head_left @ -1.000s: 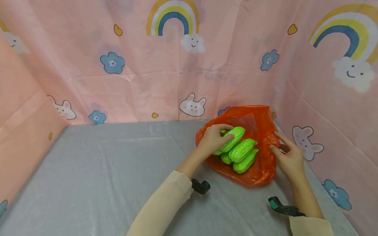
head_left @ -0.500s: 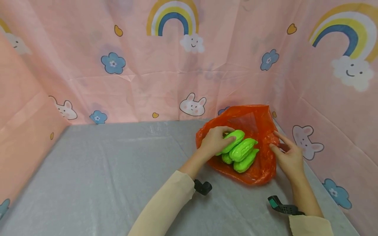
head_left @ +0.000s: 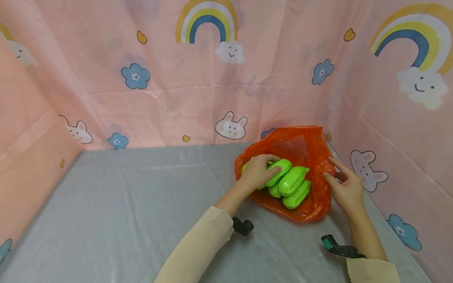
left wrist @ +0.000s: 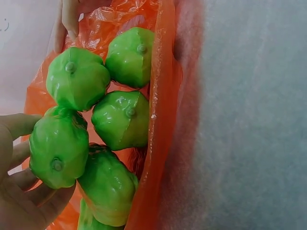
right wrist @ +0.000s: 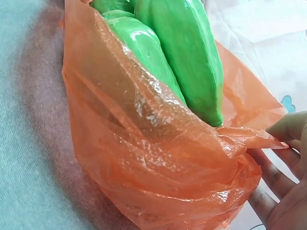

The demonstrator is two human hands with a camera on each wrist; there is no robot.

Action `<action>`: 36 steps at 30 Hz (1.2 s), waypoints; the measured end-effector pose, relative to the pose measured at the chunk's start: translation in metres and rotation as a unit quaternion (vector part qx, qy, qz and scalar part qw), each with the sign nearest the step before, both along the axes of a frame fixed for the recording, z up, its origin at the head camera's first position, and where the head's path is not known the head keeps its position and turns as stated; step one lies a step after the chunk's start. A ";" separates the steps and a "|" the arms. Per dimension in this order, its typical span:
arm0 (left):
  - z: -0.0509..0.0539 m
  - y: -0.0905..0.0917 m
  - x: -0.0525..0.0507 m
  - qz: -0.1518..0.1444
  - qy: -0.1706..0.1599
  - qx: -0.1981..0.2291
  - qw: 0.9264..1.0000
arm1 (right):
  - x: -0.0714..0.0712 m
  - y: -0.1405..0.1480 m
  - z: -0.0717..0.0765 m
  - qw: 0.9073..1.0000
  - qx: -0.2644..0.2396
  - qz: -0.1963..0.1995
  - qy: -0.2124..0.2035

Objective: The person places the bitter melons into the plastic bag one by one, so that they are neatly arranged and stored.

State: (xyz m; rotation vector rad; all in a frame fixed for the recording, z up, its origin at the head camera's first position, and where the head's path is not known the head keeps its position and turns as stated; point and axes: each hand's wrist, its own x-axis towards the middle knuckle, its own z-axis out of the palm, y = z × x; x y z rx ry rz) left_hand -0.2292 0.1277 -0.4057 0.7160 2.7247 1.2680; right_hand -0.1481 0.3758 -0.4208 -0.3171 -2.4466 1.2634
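An orange-red plastic bag (head_left: pixel 316 202) lies with its mouth open on the grey table, holding several glossy, bright green bitter melons (head_left: pixel 293 181). My left hand (head_left: pixel 256 173) reaches into the mouth and grips one bitter melon (left wrist: pixel 57 148), thumb on one side and fingers curled behind it. That melon touches others in the pile. At the bag's right edge, my right hand (head_left: pixel 348 190) pinches the plastic between thumb and fingers. Its fingertips show on the gathered rim in the right wrist view, where two long melons (right wrist: pixel 187 52) lean inside the bag. The bottom of the pile is hidden.
Grey cloth covers the table (head_left: pixel 141 208), stretching left and in front of the bag. Pink printed curtains (head_left: pixel 198 98) stand behind and at both sides; the bag sits close to the right one (head_left: pixel 400 149).
My left hand has lowered its bitter melon slightly onto the pile. The other melons have shifted a little to the right. My right hand keeps its hold on the bag's edge.
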 end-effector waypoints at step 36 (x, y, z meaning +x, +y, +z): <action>0.001 -0.047 0.003 -0.001 -0.012 0.093 0.996 | 0.000 -0.001 0.000 1.000 -0.001 -0.008 -0.012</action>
